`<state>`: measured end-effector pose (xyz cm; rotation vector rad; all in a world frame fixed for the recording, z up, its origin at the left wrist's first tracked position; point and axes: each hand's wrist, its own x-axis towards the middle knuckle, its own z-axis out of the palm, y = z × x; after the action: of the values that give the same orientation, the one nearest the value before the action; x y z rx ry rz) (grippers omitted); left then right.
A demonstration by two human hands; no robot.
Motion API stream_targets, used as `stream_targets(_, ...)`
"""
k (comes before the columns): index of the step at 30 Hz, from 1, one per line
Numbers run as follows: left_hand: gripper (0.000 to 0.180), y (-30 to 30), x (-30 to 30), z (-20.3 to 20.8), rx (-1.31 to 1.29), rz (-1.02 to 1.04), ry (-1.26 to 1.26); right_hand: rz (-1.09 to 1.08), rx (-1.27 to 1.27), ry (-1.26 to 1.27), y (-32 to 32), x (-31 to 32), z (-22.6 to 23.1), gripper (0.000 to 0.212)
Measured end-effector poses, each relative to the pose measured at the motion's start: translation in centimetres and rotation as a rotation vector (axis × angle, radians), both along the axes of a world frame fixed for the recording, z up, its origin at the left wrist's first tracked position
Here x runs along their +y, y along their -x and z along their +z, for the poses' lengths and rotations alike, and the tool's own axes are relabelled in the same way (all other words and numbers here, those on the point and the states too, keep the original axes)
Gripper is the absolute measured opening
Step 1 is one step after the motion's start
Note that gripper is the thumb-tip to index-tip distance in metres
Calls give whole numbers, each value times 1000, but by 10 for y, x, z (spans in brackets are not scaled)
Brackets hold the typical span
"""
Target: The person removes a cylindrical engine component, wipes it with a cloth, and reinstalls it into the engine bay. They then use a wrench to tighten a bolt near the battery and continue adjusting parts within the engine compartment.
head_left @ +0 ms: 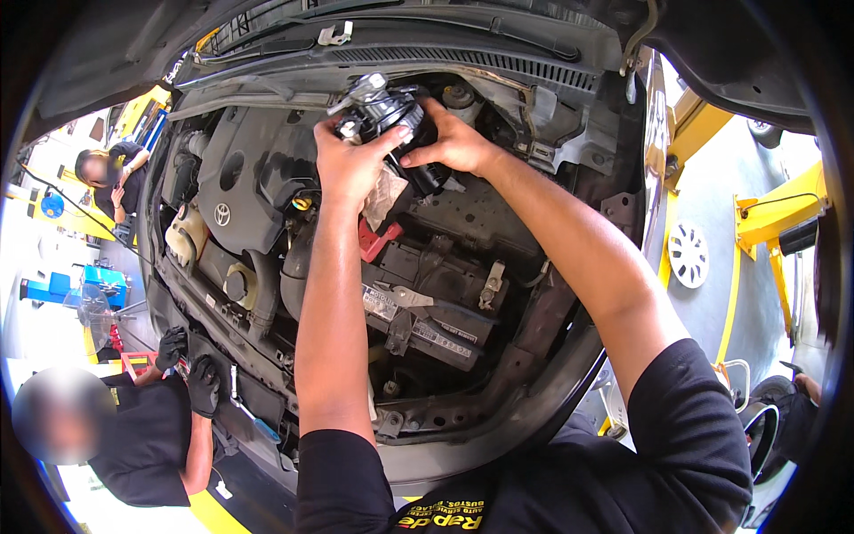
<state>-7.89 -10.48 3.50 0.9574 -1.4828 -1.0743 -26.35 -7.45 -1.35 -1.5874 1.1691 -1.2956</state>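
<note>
Grip of the left hand (349, 169) is clamped on a metal-and-black component (384, 111), thumb laid across its near side; the right hand (452, 145) is closed on the component's opposite side, fingers curled behind and partly hidden, thumb pointing in toward the left one; neither grip stands apart from it, and both share the load. The component is up in the air over the rear of the engine bay, to the right of the dark engine cover (253, 173) and near a black-capped reservoir (459, 94); its silver end tips up and to the left, its black portion sits lower, between the hands; a crumpled brownish piece (384, 198) hangs just below the left thumb, though whether it is attached I cannot tell.

Beneath the forearms lies the battery (418, 267), with a red cover (378, 240) near its rear left corner and a silver-headed hand tool (405, 296) resting on top; at the car's front edge lies a blue-handled ratchet (254, 411), just beside a co-worker's black-gloved hand (205, 389); a spoked wheel cover (688, 254) is on the floor at the right, near a yellow lift (783, 209).
</note>
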Motion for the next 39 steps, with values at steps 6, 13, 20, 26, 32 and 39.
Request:
stream_targets(6,76,-8,18,-3,338,-25,-116,2,101,26,-8,15,19,111)
stream_targets(13,84,-3,26,-19,200,99,183,66,177,152,0,12,20,115)
stream_targets(20,85,-3,43,-40,127,256,243,210,98,106,2,19,30,111)
stream_targets(26,83,-30,67,-26,330,46,-25,274,129,124,-5,26,36,107)
stream_targets(32,99,-76,48,-13,-227,74,144,276,272,103,-15,24,49,106)
stream_targets(39,102,-59,24,43,-477,54,388,177,397,160,-9,-13,60,113)
